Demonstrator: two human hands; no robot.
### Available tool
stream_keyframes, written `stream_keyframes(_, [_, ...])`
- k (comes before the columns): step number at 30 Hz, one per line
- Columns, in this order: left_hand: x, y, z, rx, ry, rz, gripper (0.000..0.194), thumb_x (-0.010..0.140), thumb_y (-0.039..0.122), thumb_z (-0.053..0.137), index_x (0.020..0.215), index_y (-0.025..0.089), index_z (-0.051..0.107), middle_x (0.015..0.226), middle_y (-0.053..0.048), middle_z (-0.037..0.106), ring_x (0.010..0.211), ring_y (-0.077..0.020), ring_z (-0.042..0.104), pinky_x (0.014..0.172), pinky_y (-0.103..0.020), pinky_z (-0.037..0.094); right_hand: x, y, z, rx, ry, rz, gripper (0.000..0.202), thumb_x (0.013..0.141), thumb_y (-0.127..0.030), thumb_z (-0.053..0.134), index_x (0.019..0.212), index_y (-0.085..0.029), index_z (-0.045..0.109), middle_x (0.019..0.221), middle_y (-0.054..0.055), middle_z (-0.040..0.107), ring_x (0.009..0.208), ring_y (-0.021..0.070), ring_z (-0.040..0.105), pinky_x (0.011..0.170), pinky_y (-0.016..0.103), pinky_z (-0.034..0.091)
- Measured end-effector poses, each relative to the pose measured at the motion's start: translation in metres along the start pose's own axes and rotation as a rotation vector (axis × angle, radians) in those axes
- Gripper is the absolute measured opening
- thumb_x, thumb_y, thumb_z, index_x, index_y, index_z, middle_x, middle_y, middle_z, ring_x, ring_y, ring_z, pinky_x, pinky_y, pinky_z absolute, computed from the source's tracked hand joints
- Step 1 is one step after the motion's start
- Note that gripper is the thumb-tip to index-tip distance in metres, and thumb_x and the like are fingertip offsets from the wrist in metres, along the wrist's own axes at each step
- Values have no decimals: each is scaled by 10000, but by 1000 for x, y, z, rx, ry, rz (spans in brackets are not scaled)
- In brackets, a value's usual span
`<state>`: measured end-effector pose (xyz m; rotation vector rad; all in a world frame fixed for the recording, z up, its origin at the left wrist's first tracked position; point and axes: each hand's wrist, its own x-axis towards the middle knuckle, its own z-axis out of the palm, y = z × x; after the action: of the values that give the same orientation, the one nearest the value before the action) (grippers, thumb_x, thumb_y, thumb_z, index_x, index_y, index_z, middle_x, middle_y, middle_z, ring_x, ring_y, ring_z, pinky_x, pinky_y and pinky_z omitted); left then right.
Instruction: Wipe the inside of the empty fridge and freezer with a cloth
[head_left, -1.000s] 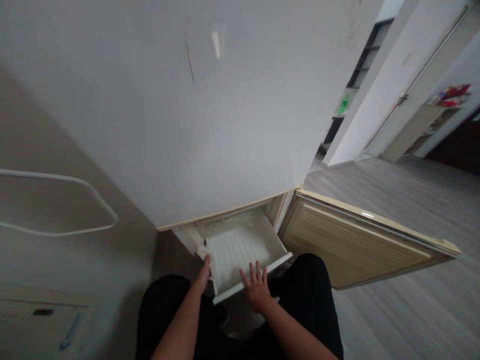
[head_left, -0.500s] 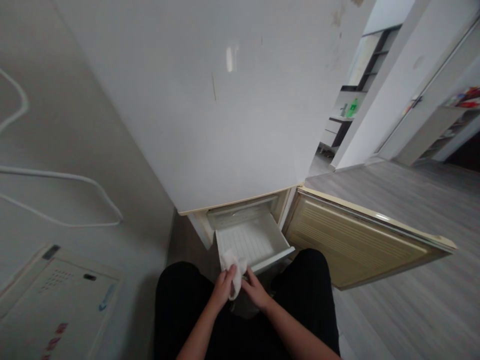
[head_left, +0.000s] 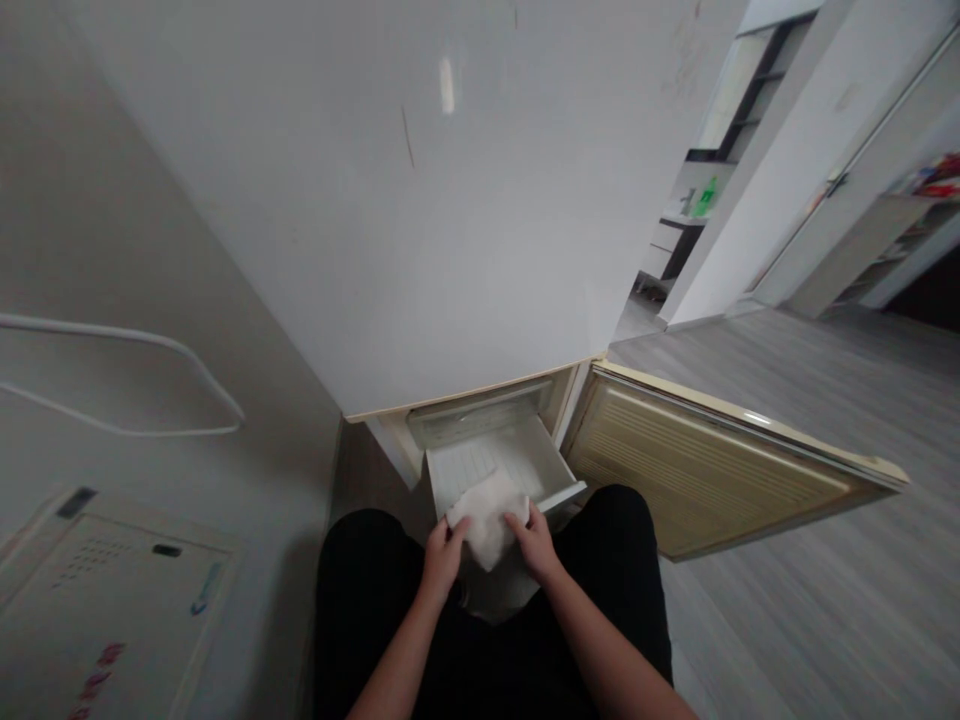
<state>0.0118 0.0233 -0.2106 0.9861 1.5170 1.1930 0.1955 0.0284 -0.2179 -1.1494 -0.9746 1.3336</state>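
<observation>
A white cloth point(head_left: 489, 518) is spread between my two hands, above the front edge of a pulled-out drawer. My left hand point(head_left: 444, 550) pinches its left side, and my right hand point(head_left: 534, 540) pinches its right side. The white drawer point(head_left: 534, 455) has a ribbed floor and slides out from the bottom compartment of a refrigerator point(head_left: 480, 240). Part of the drawer's front is hidden behind the cloth. Cloth or wipe, I cannot tell the exact material.
The refrigerator's cream-coloured door point(head_left: 727, 460) stands swung out to the right over the grey wood floor point(head_left: 810, 420). On the left, a white cable point(head_left: 150, 335) hangs along the wall, above a pale box with vents point(head_left: 120, 610). My knees flank the drawer.
The cloth was bunched mostly at my left hand and now is stretched open between both hands. My hands have moved apart slightly. The view has shifted a little.
</observation>
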Motion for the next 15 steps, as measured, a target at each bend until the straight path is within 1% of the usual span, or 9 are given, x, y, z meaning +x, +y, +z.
stream_keyframes(2, [2, 0, -1, -32, 84, -15, 686, 783, 715, 576, 1146, 143, 683, 1108, -146, 764, 1013, -313, 723, 866, -427, 579, 3, -1, -4, -13, 57, -7, 387, 788, -538, 723, 875, -203, 550, 809, 2, 595, 743, 160, 544, 693, 264, 460])
stream_keyframes(3, [3, 2, -1, -42, 102, -11, 695, 793, 717, 562, 1175, 147, 669, 1139, -146, 757, 1038, -310, 720, 874, -421, 579, 4, -1, -6, -28, 84, -9, 396, 792, -558, 706, 822, -216, 508, 751, -17, 533, 696, 148, 500, 647, 254, 428])
stream_keyframes(5, [3, 7, -4, -39, 95, 19, 677, 755, 703, 635, 1155, 159, 678, 1146, -135, 757, 1082, -311, 709, 919, -413, 571, 6, -1, -7, -54, 137, -9, 418, 805, -587, 670, 770, -232, 453, 701, -35, 437, 652, 138, 436, 598, 249, 383])
stream_keyframes(6, [2, 11, -5, -29, 78, 39, 660, 718, 687, 691, 1120, 163, 692, 1127, -128, 762, 1091, -314, 705, 942, -412, 564, 7, -2, -8, -51, 164, -7, 418, 809, -594, 659, 771, -234, 449, 706, -34, 426, 654, 138, 428, 597, 250, 381])
stream_keyframes(8, [0, 19, -7, 0, 44, 74, 630, 663, 652, 763, 1060, 165, 710, 1087, -123, 768, 1078, -321, 703, 963, -418, 557, 10, -2, -10, -20, 211, 4, 419, 810, -601, 653, 788, -233, 453, 723, -31, 427, 665, 139, 428, 606, 250, 389])
stream_keyframes(11, [-1, 30, -8, 63, -37, 100, 572, 668, 637, 764, 971, 154, 727, 1009, -129, 772, 978, -322, 715, 891, -416, 577, 14, -1, -16, -5, 255, -4, 417, 832, -610, 620, 804, -233, 443, 747, -29, 438, 685, 143, 445, 638, 254, 416])
stream_keyframes(12, [-1, 33, -7, 88, -64, 111, 555, 678, 643, 749, 941, 155, 726, 982, -127, 770, 947, -318, 714, 860, -410, 579, 14, -1, -19, -40, 281, -28, 401, 844, -602, 606, 823, -232, 453, 769, -22, 459, 707, 150, 466, 664, 261, 435])
stream_keyframes(15, [0, 42, 0, 175, -91, 171, 491, 742, 659, 672, 894, 192, 674, 922, -90, 740, 900, -280, 688, 820, -375, 558, 7, 1, -19, -275, 448, -170, 325, 874, -533, 582, 912, -219, 509, 893, 30, 546, 853, 194, 533, 816, 316, 482])
